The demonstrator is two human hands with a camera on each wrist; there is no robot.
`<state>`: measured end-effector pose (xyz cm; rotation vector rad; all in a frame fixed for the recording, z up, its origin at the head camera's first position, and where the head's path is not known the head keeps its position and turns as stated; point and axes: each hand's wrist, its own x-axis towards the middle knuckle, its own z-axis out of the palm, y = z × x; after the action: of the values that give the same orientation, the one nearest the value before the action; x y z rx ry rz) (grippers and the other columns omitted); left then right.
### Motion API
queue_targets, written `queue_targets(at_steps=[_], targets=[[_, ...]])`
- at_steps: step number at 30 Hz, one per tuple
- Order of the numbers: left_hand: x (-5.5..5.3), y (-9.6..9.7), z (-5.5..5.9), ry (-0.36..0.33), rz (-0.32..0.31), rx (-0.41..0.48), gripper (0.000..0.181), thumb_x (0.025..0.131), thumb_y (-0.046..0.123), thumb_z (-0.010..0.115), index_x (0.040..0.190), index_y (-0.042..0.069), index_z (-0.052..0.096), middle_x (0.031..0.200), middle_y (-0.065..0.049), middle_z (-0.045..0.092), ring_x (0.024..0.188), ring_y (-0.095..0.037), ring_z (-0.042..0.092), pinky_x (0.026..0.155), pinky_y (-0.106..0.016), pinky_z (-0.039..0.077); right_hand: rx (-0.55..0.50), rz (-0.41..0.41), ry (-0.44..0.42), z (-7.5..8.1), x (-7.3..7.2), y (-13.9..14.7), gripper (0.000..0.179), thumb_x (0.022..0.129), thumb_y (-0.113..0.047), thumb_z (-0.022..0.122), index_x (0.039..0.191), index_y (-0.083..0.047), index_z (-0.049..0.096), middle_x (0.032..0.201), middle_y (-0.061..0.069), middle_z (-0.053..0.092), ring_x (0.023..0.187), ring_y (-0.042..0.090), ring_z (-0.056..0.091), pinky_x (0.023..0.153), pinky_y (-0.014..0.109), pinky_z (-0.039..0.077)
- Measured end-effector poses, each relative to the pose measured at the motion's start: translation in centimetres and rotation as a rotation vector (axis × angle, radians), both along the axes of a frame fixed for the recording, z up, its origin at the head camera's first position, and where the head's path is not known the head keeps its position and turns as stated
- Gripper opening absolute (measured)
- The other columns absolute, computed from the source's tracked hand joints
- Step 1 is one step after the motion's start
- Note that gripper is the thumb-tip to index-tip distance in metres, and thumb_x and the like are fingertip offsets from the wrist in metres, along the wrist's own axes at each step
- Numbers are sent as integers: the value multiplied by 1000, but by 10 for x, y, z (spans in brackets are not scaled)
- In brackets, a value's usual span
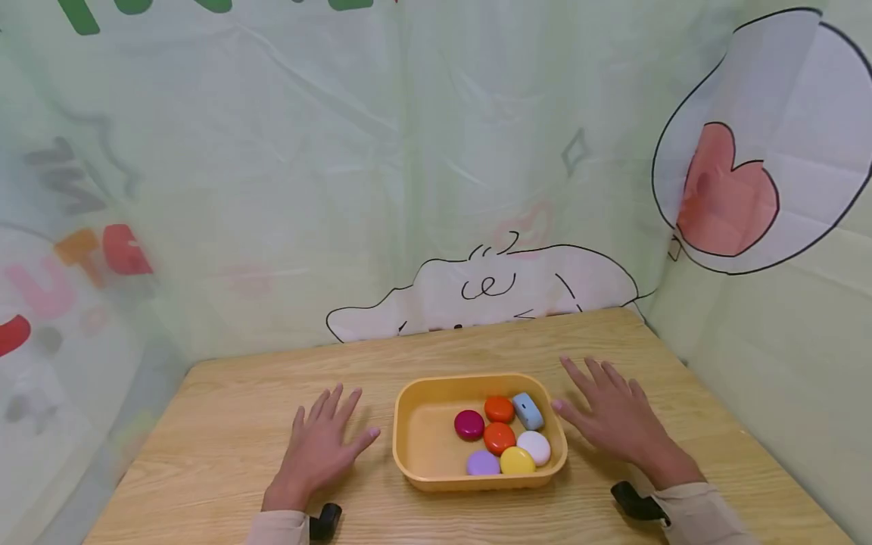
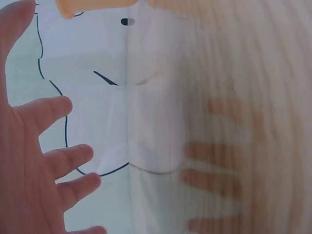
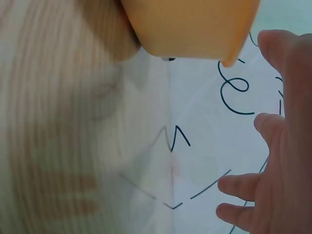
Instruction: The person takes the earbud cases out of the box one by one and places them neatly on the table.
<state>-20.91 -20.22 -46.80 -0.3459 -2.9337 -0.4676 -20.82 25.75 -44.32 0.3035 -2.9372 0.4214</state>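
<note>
An orange-yellow plastic tray (image 1: pixel 425 431) stands on the wooden table between both hands. Inside it lie a magenta disc (image 1: pixel 469 425), two orange-red discs (image 1: pixel 499 438), a white disc (image 1: pixel 534 448), a yellow disc (image 1: pixel 518 461), a purple disc (image 1: pixel 483 462) and a light blue rounded block (image 1: pixel 527 411). My left hand (image 1: pixel 322 446), fingers spread, is left of the tray and holds nothing. On the other side, my right hand (image 1: pixel 616 412) is also spread, its thumb near the tray's right rim. The right wrist view shows the tray's outer wall (image 3: pixel 190 29) beside that hand.
The wooden table (image 1: pixel 204 446) reaches back to a pale printed curtain (image 1: pixel 306 189) with cartoon drawings, which also closes off both sides. Each wrist carries a black device (image 1: pixel 639 502) below the hand.
</note>
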Motion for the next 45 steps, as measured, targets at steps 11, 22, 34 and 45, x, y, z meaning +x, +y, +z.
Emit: queue_targets(at_steps=[11, 22, 34, 45], targets=[[-4, 9, -5, 43, 6, 113, 66, 95, 60, 58, 145, 18, 55, 147, -12, 51, 133, -36, 48, 106, -60, 34, -233, 43, -67, -6, 5, -17, 71, 105, -53, 40, 160, -11, 24, 152, 28, 38, 135, 52, 38, 99, 72, 34], [-4, 23, 2, 77, -1, 281, 54, 97, 54, 58, 139, 20, 60, 137, -4, 59, 128, -29, 53, 103, -55, 41, -546, 23, -250, -2, 12, -35, 66, 108, -48, 35, 160, -10, 20, 143, 31, 47, 132, 48, 45, 104, 67, 35], [-10, 43, 10, 208, -51, 527, 37, 99, 41, 63, 124, 15, 69, 116, 1, 67, 106, -18, 62, 90, -45, 52, -670, 81, -346, -14, 16, -42, 64, 108, -46, 36, 161, -14, 19, 163, 20, 20, 147, 45, 19, 113, 63, 20], [-17, 59, 33, -112, -157, 1033, 38, 104, 33, 55, 124, 3, 66, 119, -15, 68, 106, -26, 67, 91, -41, 54, -702, 87, -371, -19, 15, -44, 65, 107, -50, 34, 162, -20, 16, 166, 16, 14, 150, 42, 12, 114, 63, 13]])
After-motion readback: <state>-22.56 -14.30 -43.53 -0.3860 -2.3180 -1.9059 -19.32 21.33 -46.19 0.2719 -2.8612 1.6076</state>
